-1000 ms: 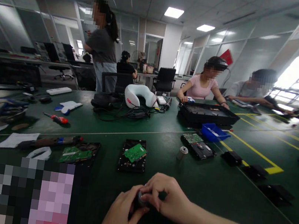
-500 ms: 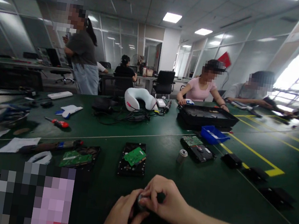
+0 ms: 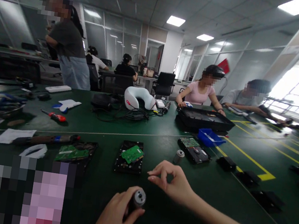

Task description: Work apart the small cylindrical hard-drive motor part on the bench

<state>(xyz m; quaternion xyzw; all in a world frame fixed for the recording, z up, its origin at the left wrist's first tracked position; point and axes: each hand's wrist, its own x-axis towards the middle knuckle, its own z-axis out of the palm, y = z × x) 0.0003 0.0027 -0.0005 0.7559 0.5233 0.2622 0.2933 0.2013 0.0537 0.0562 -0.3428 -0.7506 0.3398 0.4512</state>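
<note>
My left hand [image 3: 119, 212] is wrapped round a small cylindrical motor [image 3: 139, 197], its flat metal end with a hub and holes facing up. To its upper right, apart from the motor, my right hand [image 3: 171, 180] hovers with thumb and forefinger brought together in a pinch. Whatever may be between those fingertips is too small to make out. A second small metal cylinder [image 3: 179, 157] of similar look stands upright just beyond my right hand. Farther off from my left hand lies a hard drive [image 3: 128, 168] with a green circuit board [image 3: 132, 154] resting loose on it.
Another hard drive [image 3: 198, 153] lies near a blue bin [image 3: 210, 138] and a black tray [image 3: 204, 122]. On the left are a second opened drive [image 3: 91, 155], an electric screwdriver [image 3: 46, 141] and a red-handled screwdriver [image 3: 57, 117]. Co-workers [image 3: 201, 93] sit across the green table.
My right hand has come away from the motor, moving up and slightly right. The motor's end face shows now, with my left hand still round it. The camera view has shifted slightly.
</note>
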